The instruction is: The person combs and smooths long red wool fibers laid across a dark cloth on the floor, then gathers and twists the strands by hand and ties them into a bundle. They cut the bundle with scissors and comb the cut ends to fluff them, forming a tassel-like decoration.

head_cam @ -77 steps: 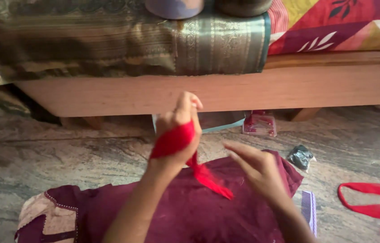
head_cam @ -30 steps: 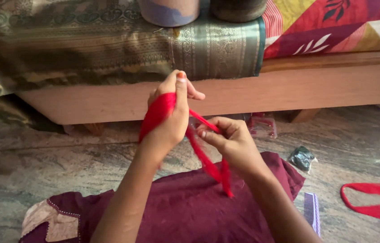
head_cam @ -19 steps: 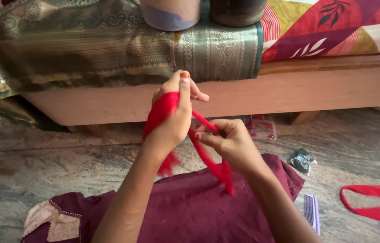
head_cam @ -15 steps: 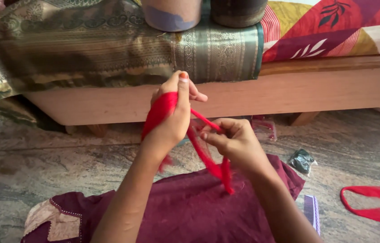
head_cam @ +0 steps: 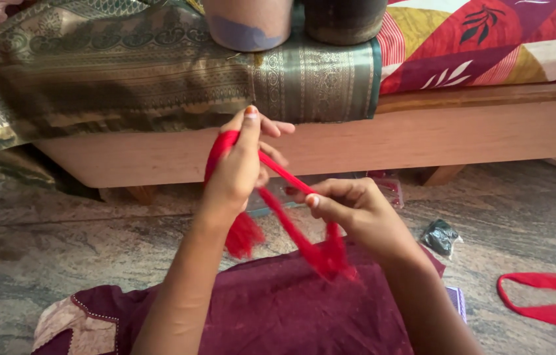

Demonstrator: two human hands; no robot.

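My left hand [head_cam: 238, 167] is raised in front of the wooden bed frame, with a red cloth strip [head_cam: 284, 217] wound around its fingers. A frayed end of the strip hangs below that wrist. My right hand [head_cam: 350, 217] pinches the same strip lower and to the right, pulling it taut between the two hands; its other end bunches under my right palm. Beneath both forearms a maroon garment [head_cam: 271, 315] with a beige embroidered patch lies on the floor.
A low wooden bed frame [head_cam: 423, 141] crosses the back, draped with a green-gold brocade cloth [head_cam: 126, 72] and a red patterned sheet [head_cam: 488, 39]. Two round containers [head_cam: 248, 23] stand on top. Another red strip [head_cam: 548, 299] and a small dark packet [head_cam: 441, 235] lie on the stone floor, right.
My left hand has risen with the strip wrapped around it. My right hand has taken hold of the strip and drawn it tight; over the last second both hands have barely shifted.
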